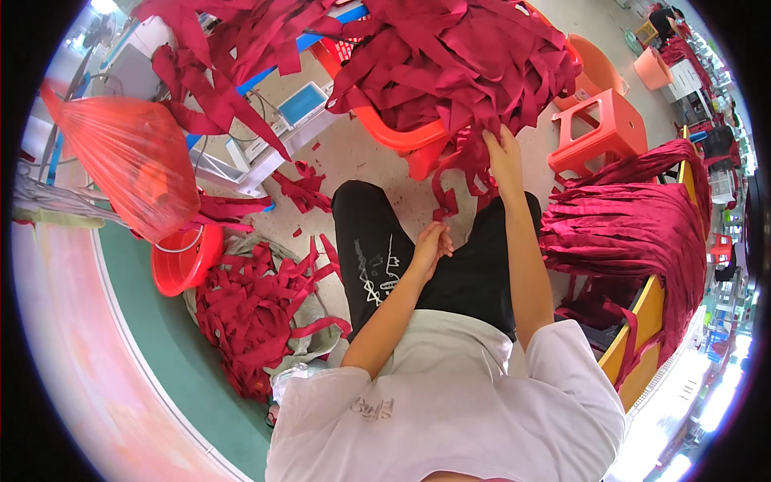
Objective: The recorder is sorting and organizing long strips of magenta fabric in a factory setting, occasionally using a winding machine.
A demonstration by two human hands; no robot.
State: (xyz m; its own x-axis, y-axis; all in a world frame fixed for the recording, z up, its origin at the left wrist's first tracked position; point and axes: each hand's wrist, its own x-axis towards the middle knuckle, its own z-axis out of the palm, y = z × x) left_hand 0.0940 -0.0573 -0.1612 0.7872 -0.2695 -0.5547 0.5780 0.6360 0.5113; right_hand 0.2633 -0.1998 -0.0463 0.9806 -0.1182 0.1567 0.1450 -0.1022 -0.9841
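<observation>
Dark red fabric strips [466,64] lie heaped in a red-orange plastic basket [401,138] in front of me. My right hand [504,157] reaches to the heap's near edge, its fingers closed on a fabric strip [480,157]. Several strips dangle below the basket rim between my knees. My left hand [432,247] rests low over my lap with its fingers curled. The end of a hanging strip [440,214] comes right to those fingertips; whether they grip it is hidden.
A red stool [598,132] stands to the right, near a yellow-edged rack [642,329] draped with long red strips. At left are a strip pile [245,321], a red bucket [186,261] and a hanging red plastic bag [132,157]. A machine table [261,157] stands ahead left.
</observation>
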